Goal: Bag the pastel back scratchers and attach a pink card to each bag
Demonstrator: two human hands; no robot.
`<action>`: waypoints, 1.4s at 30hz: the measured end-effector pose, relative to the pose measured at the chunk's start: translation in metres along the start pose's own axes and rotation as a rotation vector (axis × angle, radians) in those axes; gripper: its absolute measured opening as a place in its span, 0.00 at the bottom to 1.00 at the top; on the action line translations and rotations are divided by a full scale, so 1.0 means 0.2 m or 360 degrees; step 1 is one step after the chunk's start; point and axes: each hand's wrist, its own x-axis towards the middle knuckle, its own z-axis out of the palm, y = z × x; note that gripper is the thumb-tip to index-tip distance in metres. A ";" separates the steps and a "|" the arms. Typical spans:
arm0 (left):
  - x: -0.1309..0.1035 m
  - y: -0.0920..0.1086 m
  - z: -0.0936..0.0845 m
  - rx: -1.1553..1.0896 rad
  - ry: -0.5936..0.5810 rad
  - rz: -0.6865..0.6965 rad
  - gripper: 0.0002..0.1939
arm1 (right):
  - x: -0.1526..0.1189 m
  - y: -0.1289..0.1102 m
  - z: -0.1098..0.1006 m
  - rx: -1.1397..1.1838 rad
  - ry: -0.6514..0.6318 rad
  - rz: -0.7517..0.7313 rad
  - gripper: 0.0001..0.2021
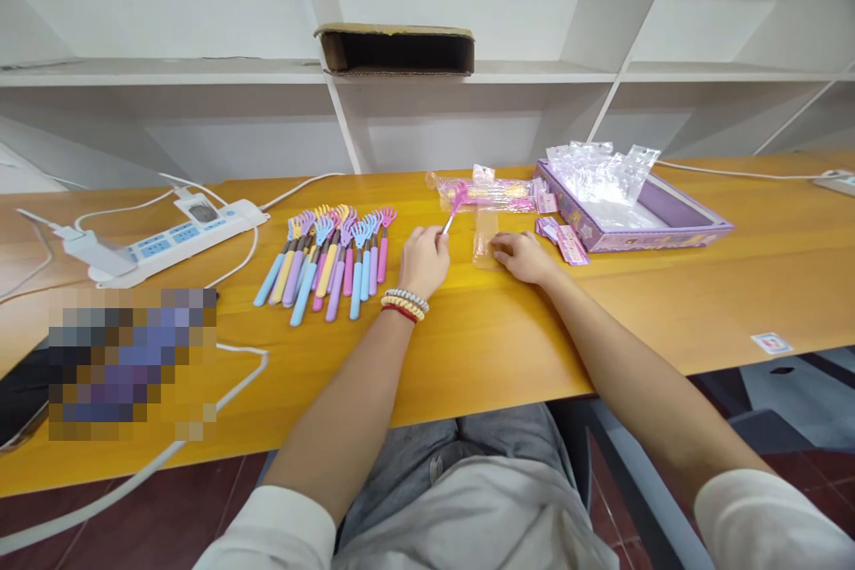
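Note:
My left hand (423, 260) is closed around the handle of a pink claw-headed scratcher (456, 200), whose head points up and away over the wooden table (668, 303). My right hand (523, 255) rests on the table with its fingers on a clear plastic sleeve (485, 238) lying flat. Several pastel scratchers (332, 258) lie in a row to the left of my left hand. Packed scratchers in clear sleeves (491, 192) lie just beyond both hands.
A purple box tray (674, 227) with empty clear bags (601, 171) stands at the right, small pink cards (567, 242) beside it. A white power strip (175, 236) and cables lie at the left. White shelving with a cardboard box (397, 49) stands behind.

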 end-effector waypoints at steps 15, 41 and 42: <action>-0.06 0.04 0.01 -0.0144 -0.0226 0.0394 0.12 | -0.01 -0.12 -0.07 0.1621 0.0344 0.0186 0.16; 0.08 -0.08 -0.25 -0.0229 -0.0559 0.0255 0.16 | -0.01 -0.11 -0.09 0.1787 0.0129 0.0312 0.22; 0.09 -0.09 -0.27 -0.0204 -0.0618 0.0287 0.16 | -0.01 -0.11 -0.08 0.1777 0.0099 0.0306 0.23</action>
